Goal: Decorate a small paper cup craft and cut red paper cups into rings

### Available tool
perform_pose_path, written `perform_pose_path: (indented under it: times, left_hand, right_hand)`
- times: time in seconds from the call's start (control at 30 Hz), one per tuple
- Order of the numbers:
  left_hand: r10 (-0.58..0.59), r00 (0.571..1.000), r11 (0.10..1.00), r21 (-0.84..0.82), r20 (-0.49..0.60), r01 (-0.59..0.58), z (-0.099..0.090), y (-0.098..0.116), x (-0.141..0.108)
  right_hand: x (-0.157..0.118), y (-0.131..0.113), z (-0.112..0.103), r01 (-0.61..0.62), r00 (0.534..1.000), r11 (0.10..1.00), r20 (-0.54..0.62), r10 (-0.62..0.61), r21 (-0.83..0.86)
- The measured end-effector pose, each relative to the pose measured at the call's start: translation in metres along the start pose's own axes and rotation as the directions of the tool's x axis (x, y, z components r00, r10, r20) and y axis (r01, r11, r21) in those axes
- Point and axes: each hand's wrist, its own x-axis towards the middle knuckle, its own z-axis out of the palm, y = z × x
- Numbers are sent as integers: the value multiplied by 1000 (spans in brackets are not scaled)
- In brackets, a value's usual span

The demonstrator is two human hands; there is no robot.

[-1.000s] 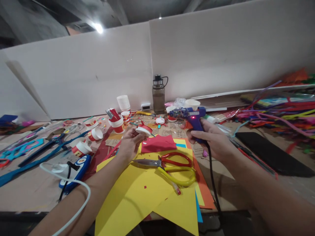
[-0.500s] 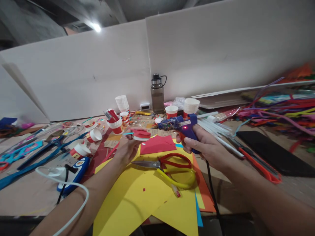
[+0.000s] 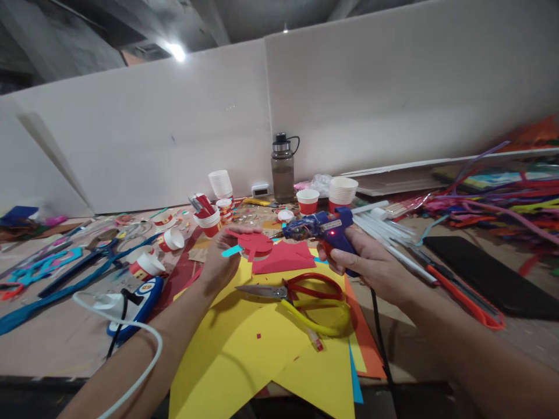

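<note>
My left hand (image 3: 222,259) grips a round red paper piece (image 3: 257,244) with red strips on it and a small turquoise tab (image 3: 232,251) sticking out at its side. In my right hand (image 3: 364,253) is a blue hot glue gun (image 3: 338,228), its small red light lit and its nozzle pointing left toward the red piece. Below both hands, red-and-yellow-handled scissors (image 3: 301,294) lie on yellow paper sheets (image 3: 227,349). A red paper sheet (image 3: 283,258) lies just beyond the scissors.
Paper cups (image 3: 207,221) stand at the back, some holding pens, and others lie tipped at left. A dark bottle (image 3: 283,171) stands by the white board. Glue sticks (image 3: 384,224), a utility knife (image 3: 465,297) and a black phone (image 3: 489,273) lie at right. A white cable (image 3: 144,372) crosses my left forearm.
My left hand has turned the red paper piece, so its flat red face with strips now shows instead of its white edge. The glue gun stays held in my right hand, nearly still.
</note>
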Motion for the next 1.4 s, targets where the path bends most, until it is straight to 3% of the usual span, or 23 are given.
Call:
perform_pose_path:
  times: [1.17,1.4]
  left_hand:
    - [13,1000,1000,-16,-12,-14,5,6,-3]
    - [45,999,997,69,4,-45,-6,-3,1]
  right_hand:
    - [1,4,-3,-2,1000,999,-15,1,-43]
    - [1,1,-11,8,999,971,-30,-15,-238]
